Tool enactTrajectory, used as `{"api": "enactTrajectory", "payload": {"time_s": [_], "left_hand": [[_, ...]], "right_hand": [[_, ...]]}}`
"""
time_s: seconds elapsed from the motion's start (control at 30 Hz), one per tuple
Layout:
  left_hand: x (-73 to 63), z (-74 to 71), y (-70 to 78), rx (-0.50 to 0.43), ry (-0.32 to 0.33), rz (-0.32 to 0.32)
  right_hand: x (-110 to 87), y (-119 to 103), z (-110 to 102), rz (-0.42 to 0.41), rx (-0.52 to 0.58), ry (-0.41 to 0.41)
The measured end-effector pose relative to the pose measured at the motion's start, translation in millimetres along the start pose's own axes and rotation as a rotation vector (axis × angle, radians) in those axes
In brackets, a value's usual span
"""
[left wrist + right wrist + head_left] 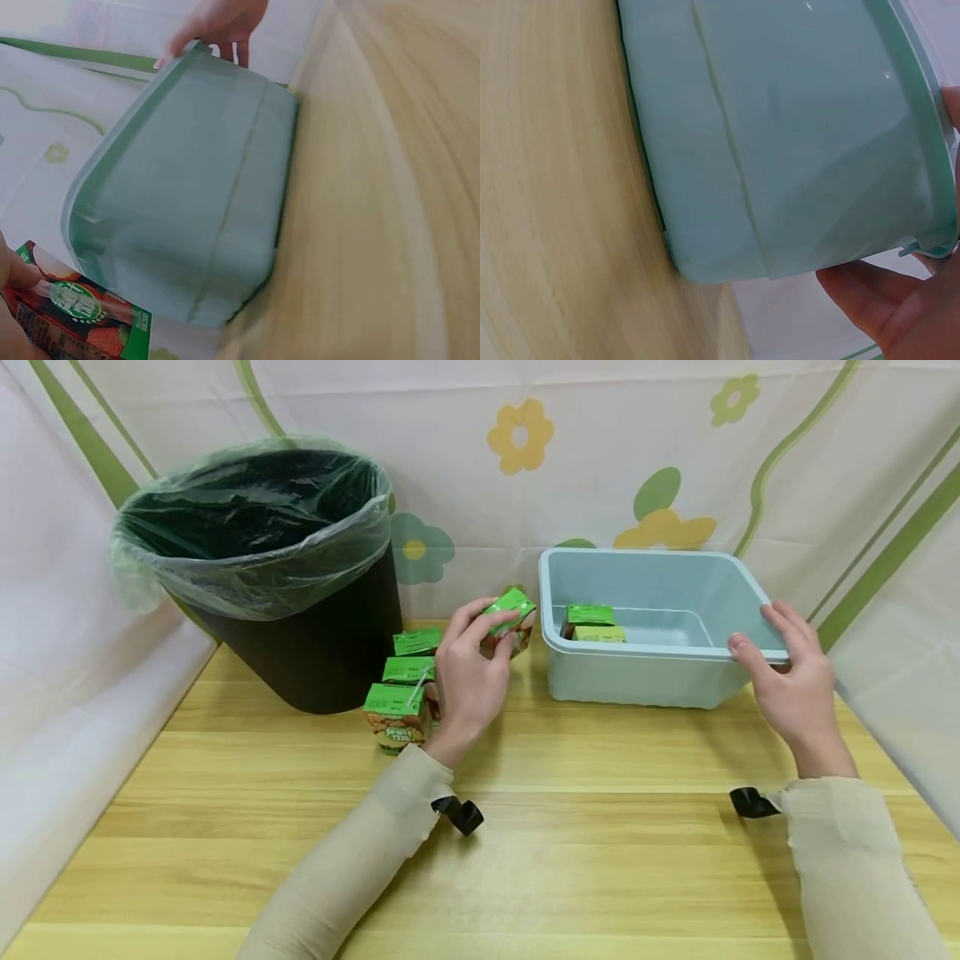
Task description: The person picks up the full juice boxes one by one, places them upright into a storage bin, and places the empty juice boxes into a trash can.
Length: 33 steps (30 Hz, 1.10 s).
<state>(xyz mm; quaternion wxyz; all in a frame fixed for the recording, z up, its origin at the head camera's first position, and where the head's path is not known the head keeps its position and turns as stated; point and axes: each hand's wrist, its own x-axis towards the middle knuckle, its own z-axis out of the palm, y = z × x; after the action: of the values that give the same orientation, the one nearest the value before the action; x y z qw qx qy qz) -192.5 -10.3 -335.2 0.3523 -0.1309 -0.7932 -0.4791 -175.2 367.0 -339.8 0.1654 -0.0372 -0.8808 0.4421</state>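
Observation:
My left hand (474, 672) pinches a small drink carton (516, 603) with a green top, raised just left of a light blue plastic bin (630, 673). A strawberry picture and a clear-wrapped straw show on the held drink carton (79, 304) in the left wrist view. My right hand (797, 681) grips the bin at its front right corner, thumb over the rim and other fingers along the right side. Inside the bin, at its left end, sit two cartons (590, 614). Three more green-topped cartons (397, 714) stand in a row behind and left of my left wrist.
A black trash can (352, 635) lined with a translucent green bag (255, 581) stands at the back left, beside the row of cartons. Everything rests on a wood-grain table (585, 860). A white curtain (465, 468) with printed flowers hangs behind it.

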Motion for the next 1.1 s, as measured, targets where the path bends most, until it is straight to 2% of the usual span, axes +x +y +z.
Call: {"api": "enactTrajectory", "payload": {"time_s": [0.33,0.63,0.77,0.9,1.1], "left_hand": [[17.9,-1.2,11.7,-0.091,0.085,0.020],[39.8,-5.1,23.0,-0.158,0.156,0.054],[46.3,-3.2,27.9,-0.188,0.154,0.051],[51.1,2.8,32.9,-0.226,0.135,0.019],[59.0,14.9,40.7,-0.325,0.110,-0.011]], "right_hand": [[0.3,2.2,-0.9,-0.004,-0.012,0.003],[1.3,0.1,0.8,0.001,0.006,0.014],[0.9,0.0,1.3,0.003,0.014,0.015],[0.2,0.2,-0.2,0.006,0.013,0.009],[0.2,0.3,-3.8,0.014,0.014,-0.013]]}}
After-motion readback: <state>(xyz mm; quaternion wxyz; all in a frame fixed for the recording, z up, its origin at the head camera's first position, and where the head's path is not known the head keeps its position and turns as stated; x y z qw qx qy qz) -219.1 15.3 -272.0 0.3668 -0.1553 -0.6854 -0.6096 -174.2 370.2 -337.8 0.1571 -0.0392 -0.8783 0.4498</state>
